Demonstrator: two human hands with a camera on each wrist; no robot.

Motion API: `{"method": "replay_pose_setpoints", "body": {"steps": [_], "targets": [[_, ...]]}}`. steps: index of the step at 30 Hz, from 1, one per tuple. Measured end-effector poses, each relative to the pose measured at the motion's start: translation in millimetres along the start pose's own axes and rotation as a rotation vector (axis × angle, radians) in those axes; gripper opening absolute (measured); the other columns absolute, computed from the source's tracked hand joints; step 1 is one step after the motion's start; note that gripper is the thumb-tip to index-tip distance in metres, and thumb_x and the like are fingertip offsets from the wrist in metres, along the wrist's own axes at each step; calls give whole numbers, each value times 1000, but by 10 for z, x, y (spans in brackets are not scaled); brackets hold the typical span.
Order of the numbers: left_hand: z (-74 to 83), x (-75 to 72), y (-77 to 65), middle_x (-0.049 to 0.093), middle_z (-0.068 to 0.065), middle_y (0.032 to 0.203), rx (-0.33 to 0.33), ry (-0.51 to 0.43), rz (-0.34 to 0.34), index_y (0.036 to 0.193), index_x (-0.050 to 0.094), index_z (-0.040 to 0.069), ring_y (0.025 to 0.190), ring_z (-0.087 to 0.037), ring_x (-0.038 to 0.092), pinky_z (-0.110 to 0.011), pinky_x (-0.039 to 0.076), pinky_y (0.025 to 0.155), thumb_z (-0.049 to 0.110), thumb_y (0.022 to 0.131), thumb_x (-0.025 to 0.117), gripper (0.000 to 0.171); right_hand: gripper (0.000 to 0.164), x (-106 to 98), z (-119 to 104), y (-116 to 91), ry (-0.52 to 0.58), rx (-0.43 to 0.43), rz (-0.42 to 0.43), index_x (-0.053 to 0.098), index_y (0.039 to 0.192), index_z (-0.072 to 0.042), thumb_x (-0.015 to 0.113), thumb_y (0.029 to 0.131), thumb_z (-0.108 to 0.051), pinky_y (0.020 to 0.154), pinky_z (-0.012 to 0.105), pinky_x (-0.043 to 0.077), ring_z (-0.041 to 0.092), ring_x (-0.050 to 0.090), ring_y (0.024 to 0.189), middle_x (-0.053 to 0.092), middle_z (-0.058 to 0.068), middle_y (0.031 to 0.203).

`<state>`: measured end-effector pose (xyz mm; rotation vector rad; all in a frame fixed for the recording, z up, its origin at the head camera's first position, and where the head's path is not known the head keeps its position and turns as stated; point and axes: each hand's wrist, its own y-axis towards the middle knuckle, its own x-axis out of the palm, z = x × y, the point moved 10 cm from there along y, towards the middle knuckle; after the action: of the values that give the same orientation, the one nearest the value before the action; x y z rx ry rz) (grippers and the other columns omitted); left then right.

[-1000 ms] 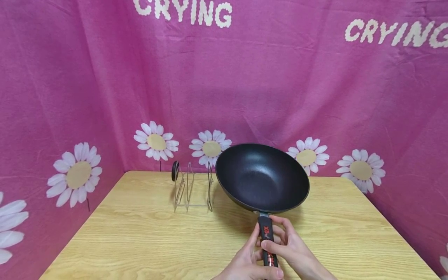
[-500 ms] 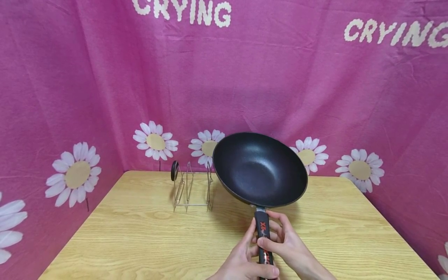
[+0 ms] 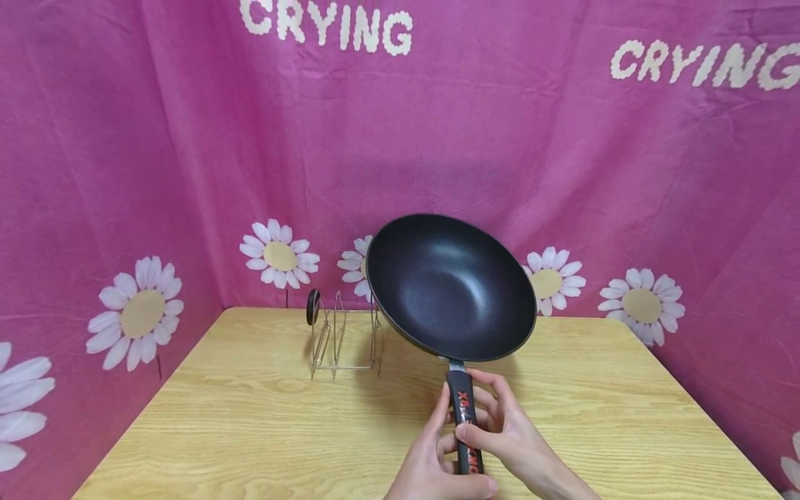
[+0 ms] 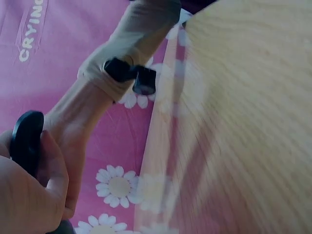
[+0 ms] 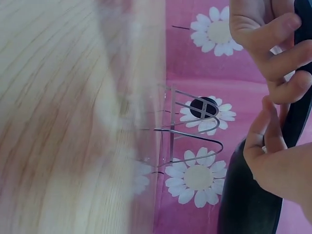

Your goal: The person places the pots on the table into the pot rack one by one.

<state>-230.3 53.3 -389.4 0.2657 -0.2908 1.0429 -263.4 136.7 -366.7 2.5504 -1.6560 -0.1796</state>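
The left hand (image 3: 432, 462) is curled round the lower end of the wok's black handle (image 3: 461, 389), thumb across its front, index finger along its side. The right hand (image 3: 515, 437) grasps the handle higher up, thumb in front, fingers behind. From the hands, the wok (image 3: 450, 292) tilts up at 12 o'clock; the wire rack (image 3: 344, 367) stands at 10 o'clock on the wooden table (image 3: 219, 417).

Pink cloth (image 3: 469, 139) with white daisies (image 3: 279, 255) and lettering (image 3: 346, 28) hangs behind a wooden table (image 3: 250, 423).
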Motion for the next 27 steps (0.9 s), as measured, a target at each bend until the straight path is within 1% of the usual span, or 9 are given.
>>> {"method": "replay_pose_setpoints", "body": {"steps": [4,7,9,11,15,18,22,26,27], "targets": [[55,1,-25,51,-20,144,65,31,0,161,3,22,87,-25,68,-29,57,78,5,75,83,119,65,62,-41,19,37,-49,-57,25,144,-14,65,94,-8,93,28,50,13,63,115,52,9,144],[71,-15,-51,49,-21,145,69,64,0,161,-1,20,87,-25,66,-28,55,79,9,76,84,121,60,125,-89,34,61,-94,-103,30,142,-19,65,94,-7,91,31,51,14,63,114,56,0,139],[80,-27,-59,54,-21,139,61,81,3,161,-3,21,86,-24,65,-28,54,79,10,77,83,121,60,158,-124,50,68,-119,-117,31,141,-20,66,94,-7,89,32,52,15,64,112,58,-3,136],[101,-39,-64,56,-20,136,59,88,2,161,-4,21,85,-22,64,-28,54,78,10,77,82,120,61,182,-153,67,66,-133,-118,30,141,-18,67,93,-6,88,34,53,16,64,110,59,-3,134],[171,-61,-73,57,-21,135,85,91,1,161,-5,20,89,-20,62,-27,54,77,6,77,79,119,61,218,-173,114,54,-129,-112,29,139,-16,67,93,-8,88,34,53,16,64,108,60,-3,132],[198,-77,-77,58,-20,132,93,81,20,161,-4,19,89,-19,61,-27,54,76,2,75,76,118,59,239,-166,140,63,-120,-118,29,139,-18,66,94,-8,88,34,52,15,63,109,60,-3,132],[198,-93,-71,60,-17,126,88,88,51,161,-3,22,86,-18,60,-28,53,74,3,73,72,117,58,259,-154,168,92,-130,-137,28,141,-17,64,95,-8,87,33,53,13,63,108,60,-4,133],[206,-141,-76,59,-19,128,90,117,58,161,-3,22,85,-18,60,-27,53,74,3,74,72,116,61,275,-119,203,79,-127,-146,25,143,-15,63,96,-9,88,34,53,14,63,109,59,-2,134],[210,-161,-78,57,-19,132,87,129,60,161,-2,22,86,-18,61,-26,53,74,4,74,72,116,62,279,-116,212,67,-131,-148,24,143,-14,63,96,-9,89,34,52,15,63,109,59,-1,134]]}}
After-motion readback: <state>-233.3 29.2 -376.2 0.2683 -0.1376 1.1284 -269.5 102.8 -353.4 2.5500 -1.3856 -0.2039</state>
